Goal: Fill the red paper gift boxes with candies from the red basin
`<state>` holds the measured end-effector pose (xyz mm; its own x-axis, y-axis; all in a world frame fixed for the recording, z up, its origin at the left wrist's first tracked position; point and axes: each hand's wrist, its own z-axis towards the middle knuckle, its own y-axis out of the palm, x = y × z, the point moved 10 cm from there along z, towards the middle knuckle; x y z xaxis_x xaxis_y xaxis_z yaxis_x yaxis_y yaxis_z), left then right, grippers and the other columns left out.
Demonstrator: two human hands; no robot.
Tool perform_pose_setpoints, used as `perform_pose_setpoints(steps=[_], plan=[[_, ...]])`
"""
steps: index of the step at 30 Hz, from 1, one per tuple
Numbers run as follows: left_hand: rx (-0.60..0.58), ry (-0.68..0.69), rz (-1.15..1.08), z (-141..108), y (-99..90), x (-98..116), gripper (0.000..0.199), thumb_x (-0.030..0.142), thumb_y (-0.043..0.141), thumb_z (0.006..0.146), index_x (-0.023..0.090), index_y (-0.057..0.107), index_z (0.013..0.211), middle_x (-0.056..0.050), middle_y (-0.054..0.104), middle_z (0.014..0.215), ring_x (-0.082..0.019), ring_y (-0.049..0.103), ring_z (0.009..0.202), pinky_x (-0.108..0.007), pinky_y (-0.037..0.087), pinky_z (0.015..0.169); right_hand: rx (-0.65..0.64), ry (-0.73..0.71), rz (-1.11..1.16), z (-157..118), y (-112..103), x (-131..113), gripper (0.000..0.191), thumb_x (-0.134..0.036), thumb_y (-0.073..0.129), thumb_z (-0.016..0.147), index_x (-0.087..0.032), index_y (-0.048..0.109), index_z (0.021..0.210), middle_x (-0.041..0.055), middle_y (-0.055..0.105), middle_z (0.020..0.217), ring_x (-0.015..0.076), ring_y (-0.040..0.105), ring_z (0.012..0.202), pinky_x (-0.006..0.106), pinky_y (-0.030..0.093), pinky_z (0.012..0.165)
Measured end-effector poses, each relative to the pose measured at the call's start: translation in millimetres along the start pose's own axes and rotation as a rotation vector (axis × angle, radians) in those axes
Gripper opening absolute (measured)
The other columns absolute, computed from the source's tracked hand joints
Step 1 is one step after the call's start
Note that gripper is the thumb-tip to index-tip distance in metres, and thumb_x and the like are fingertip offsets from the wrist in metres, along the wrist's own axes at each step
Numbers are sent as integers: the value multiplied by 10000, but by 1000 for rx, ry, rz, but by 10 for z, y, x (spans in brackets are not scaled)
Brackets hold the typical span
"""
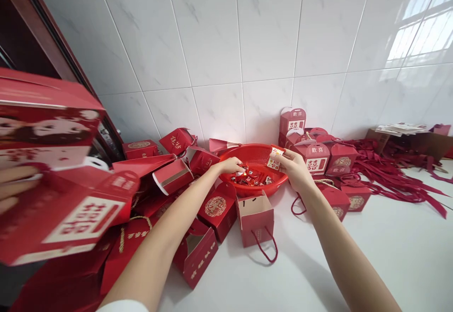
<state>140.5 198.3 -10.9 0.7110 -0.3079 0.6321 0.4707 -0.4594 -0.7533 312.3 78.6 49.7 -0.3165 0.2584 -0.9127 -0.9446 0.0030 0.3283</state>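
A red plastic basket with small wrapped candies in it stands against the tiled wall. My left hand is at the basket's left side, its fingers pinched round a small wrapped candy. Over the right rim, my right hand grips a white packet with a colourful print. Just in front of the basket is an open red gift box, its dark red cord handle hanging down toward me.
Red boxes are piled on the left, and closed ones stand at right beside dark red ribbons. Another person's hand holds a large red box at far left. Cards lie at back right.
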Motion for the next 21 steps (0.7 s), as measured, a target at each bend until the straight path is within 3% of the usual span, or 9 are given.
perform_pose_setpoints(steps=[7,16,18,21], plan=[[59,148,-347,-162,-55,301,344,480,760,719,147,704,783,-44,712,771,-183,656,744,-301,494,724,-22,31,-57,14,28,109,431,-461,862,629,-174,741,925,85,774,952,259,733,887,342,595,769],[117,379,-650,-262,19,885,446,450,812,746,141,662,1030,-91,732,1035,-188,688,901,-342,537,844,-8,33,-3,27,-17,123,488,-442,912,568,-194,737,950,74,781,987,275,740,924,374,604,810],[108,401,-631,-264,44,973,438,452,749,820,140,644,1108,-111,726,1094,-206,694,968,-359,538,889,-18,24,11,34,-21,97,497,-448,915,566,-187,740,951,79,782,982,277,743,916,383,606,815],[134,315,-423,-195,61,931,440,466,480,990,157,591,1283,-134,696,1218,-207,685,1060,-332,537,900,-4,-3,35,48,-59,54,497,-437,917,558,-172,748,943,92,783,972,288,746,903,399,609,816]])
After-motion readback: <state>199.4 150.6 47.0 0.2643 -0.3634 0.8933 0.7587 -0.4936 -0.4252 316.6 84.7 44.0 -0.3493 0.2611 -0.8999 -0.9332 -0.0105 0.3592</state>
